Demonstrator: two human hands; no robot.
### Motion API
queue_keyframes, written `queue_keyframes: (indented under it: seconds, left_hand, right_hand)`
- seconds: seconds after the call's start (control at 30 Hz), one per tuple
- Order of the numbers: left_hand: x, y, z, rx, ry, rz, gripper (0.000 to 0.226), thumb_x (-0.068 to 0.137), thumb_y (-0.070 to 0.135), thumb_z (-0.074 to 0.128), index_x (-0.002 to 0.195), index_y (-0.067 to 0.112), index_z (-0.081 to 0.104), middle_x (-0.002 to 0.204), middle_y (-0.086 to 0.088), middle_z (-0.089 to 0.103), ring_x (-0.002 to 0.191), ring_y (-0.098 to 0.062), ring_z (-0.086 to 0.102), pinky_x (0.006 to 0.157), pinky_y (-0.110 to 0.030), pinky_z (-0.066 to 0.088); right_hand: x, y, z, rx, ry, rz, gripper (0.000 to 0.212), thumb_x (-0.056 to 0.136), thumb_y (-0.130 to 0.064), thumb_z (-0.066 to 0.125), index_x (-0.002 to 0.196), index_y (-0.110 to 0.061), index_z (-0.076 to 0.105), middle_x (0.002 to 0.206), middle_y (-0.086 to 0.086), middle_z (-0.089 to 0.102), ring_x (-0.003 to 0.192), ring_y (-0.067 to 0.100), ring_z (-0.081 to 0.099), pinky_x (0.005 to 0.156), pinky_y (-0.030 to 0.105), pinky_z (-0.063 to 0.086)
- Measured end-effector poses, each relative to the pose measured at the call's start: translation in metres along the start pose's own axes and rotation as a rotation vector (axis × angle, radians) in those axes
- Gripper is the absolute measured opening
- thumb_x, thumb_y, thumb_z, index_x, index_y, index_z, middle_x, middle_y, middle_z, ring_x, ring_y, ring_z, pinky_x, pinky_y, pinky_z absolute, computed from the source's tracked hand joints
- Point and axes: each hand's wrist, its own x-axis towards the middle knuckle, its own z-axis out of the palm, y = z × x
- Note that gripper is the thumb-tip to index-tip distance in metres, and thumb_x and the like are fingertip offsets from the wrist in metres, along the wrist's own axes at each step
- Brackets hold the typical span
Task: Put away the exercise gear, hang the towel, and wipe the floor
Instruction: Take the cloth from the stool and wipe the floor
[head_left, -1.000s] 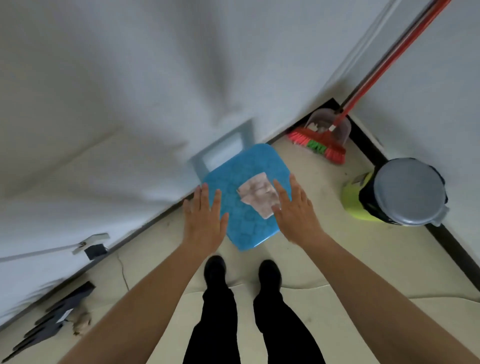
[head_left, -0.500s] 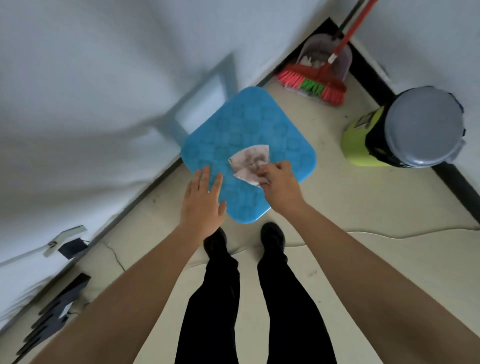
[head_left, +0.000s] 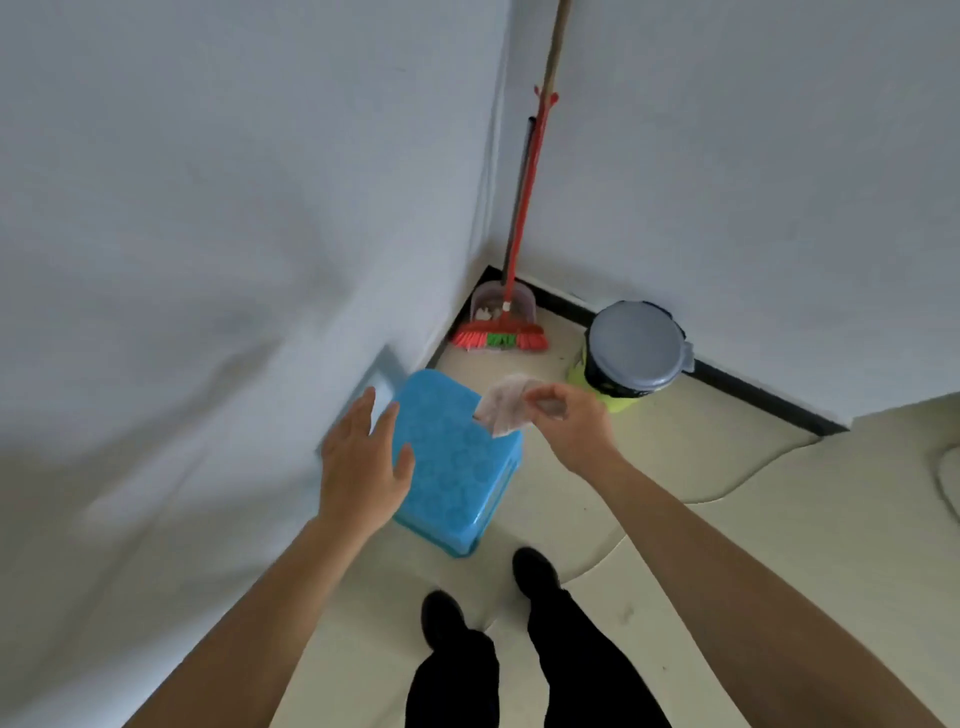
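One soiled wipe (head_left: 505, 406) hangs at frame centre, pinched by the right hand (head_left: 571, 423) and lifted just above the blue stool (head_left: 457, 483). It is probably held by the fingertips because it is dirty (a lidded bin (head_left: 636, 348) stands near, to the right). The left hand (head_left: 363, 467) is spread at the stool's left edge, fingers straight, holding nothing. Half a second ago the wipe lay on the stool top.

Soft, even, dim daylight; wide-angle bending at edges, slight motion blur, faint wall shadows.
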Motion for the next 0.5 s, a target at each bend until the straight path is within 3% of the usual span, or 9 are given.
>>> queue_keyframes:
  seconds: [0.1, 0.23, 0.3, 0.4, 0.5]
  left_hand:
    - [0.008, 0.041, -0.031, 0.006, 0.056, 0.097, 0.06, 0.09, 0.041, 0.043, 0.14, 0.009, 0.051, 0.152, -0.023, 0.039, 0.136, -0.042, 0.042, 0.109, -0.053, 0.036]
    - [-0.009, 0.127, -0.064, 0.014, 0.118, 0.302, 0.064, 0.092, 0.044, 0.032, 0.143, 0.009, 0.047, 0.154, -0.021, 0.035, 0.138, -0.04, 0.039, 0.108, -0.057, 0.037]
    - [-0.024, 0.173, -0.077, -0.001, 0.147, 0.383, 0.062, 0.094, 0.043, 0.034, 0.144, 0.01, 0.044, 0.154, -0.02, 0.034, 0.138, -0.039, 0.037, 0.108, -0.058, 0.037]
    - [-0.054, 0.249, -0.086, -0.027, 0.153, 0.515, 0.062, 0.094, 0.045, 0.034, 0.144, 0.011, 0.043, 0.154, -0.02, 0.034, 0.139, -0.04, 0.036, 0.106, -0.06, 0.036]
    - [-0.093, 0.331, -0.088, -0.039, 0.183, 0.66, 0.062, 0.095, 0.047, 0.035, 0.145, 0.012, 0.042, 0.157, -0.02, 0.03, 0.141, -0.04, 0.033, 0.107, -0.061, 0.036]
  right_hand:
    - [-0.037, -0.002, -0.05, 0.124, 0.187, -0.019, 0.038, 0.086, -0.011, 0.074, 0.122, -0.02, 0.063, 0.1, -0.013, 0.062, 0.083, -0.001, 0.056, 0.07, 0.003, 0.042]
    - [-0.106, 0.02, -0.126, 0.244, 0.404, 0.097, 0.065, 0.082, -0.013, 0.08, 0.14, -0.021, 0.052, 0.095, -0.003, 0.06, 0.079, 0.006, 0.055, 0.061, 0.004, 0.04]
    - [-0.149, 0.039, -0.168, 0.28, 0.479, 0.16, 0.059, 0.08, -0.017, 0.082, 0.134, -0.023, 0.06, 0.094, -0.006, 0.064, 0.081, 0.01, 0.06, 0.064, 0.008, 0.042]
    - [-0.221, 0.084, -0.228, 0.336, 0.591, 0.215, 0.04, 0.072, -0.022, 0.084, 0.106, -0.039, 0.072, 0.09, -0.016, 0.071, 0.09, 0.013, 0.068, 0.078, 0.029, 0.054]
    - [-0.297, 0.137, -0.281, 0.383, 0.741, 0.271, 0.027, 0.073, -0.023, 0.082, 0.093, -0.039, 0.073, 0.086, -0.011, 0.074, 0.09, 0.018, 0.071, 0.079, 0.036, 0.057]
